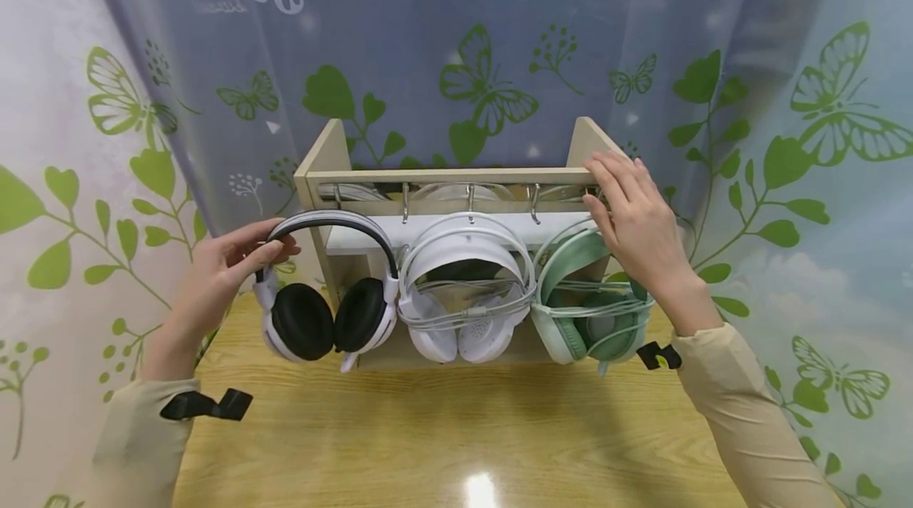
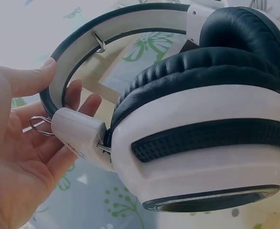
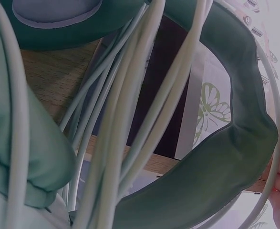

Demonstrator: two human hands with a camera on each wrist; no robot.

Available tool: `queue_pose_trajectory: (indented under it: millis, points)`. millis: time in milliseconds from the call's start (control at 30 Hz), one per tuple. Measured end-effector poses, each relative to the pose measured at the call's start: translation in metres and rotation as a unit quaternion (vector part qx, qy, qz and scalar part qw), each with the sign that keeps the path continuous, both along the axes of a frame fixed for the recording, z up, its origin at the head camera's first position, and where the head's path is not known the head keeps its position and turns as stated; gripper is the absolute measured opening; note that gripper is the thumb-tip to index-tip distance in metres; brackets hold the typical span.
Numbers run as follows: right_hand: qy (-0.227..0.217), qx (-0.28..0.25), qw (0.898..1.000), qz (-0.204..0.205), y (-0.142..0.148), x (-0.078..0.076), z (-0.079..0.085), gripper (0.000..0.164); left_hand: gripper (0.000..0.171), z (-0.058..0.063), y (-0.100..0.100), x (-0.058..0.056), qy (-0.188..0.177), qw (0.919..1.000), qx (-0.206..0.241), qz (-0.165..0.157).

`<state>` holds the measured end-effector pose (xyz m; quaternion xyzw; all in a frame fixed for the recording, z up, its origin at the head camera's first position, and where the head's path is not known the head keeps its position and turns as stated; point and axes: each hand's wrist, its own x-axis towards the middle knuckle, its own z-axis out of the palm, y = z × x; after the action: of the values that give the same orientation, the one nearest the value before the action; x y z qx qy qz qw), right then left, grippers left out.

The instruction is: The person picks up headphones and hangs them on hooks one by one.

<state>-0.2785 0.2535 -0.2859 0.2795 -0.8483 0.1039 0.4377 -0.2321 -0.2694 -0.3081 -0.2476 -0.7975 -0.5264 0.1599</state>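
White-and-black headphones (image 1: 303,322) hang at the left end of a small wooden rack (image 1: 442,175). My left hand (image 1: 224,266) grips the left side of their headband. In the left wrist view the thumb lies on the headband (image 2: 73,45) and the other fingers come round behind it; a metal hook (image 2: 99,42) shows inside the arch. My right hand (image 1: 635,215) rests on the rack's right end, fingers along its top edge and thumb lower in front. Green headphones (image 1: 599,326) with a looped pale cable (image 3: 125,105) hang just below that hand, their upper end partly hidden.
White headphones (image 1: 464,326) with a coiled cable hang at the middle of the rack. Several metal hooks (image 1: 535,203) line its rail, above a white shelf (image 1: 357,237). The rack stands on a wood-grain table (image 1: 428,429), before a butterfly-patterned curtain (image 1: 399,32).
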Motion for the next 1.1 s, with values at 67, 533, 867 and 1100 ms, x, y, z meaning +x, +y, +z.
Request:
queue_pose_trajectory:
  millis: [67, 533, 867, 1100]
  points:
    - [0.001, -0.001, 1.0, 0.001, 0.0, 0.0, 0.0, 0.047, 0.034, 0.0, 0.0, -0.001, -0.004, 1.0, -0.002, 0.006]
    - [0.002, -0.004, 1.0, -0.001, 0.001, -0.001, 0.001, 0.046, 0.036, -0.006, 0.001, -0.01, -0.029, 0.9978, 0.04, -0.045]
    - [0.002, -0.006, 1.0, 0.0, 0.0, -0.002, 0.001, 0.046, 0.037, -0.014, -0.001, -0.015, -0.051, 0.9928, 0.089, -0.061]
    - [0.0, -0.005, 1.0, 0.001, 0.0, 0.0, 0.0, 0.046, 0.037, -0.02, -0.003, -0.015, -0.061, 0.9907, 0.107, -0.058]
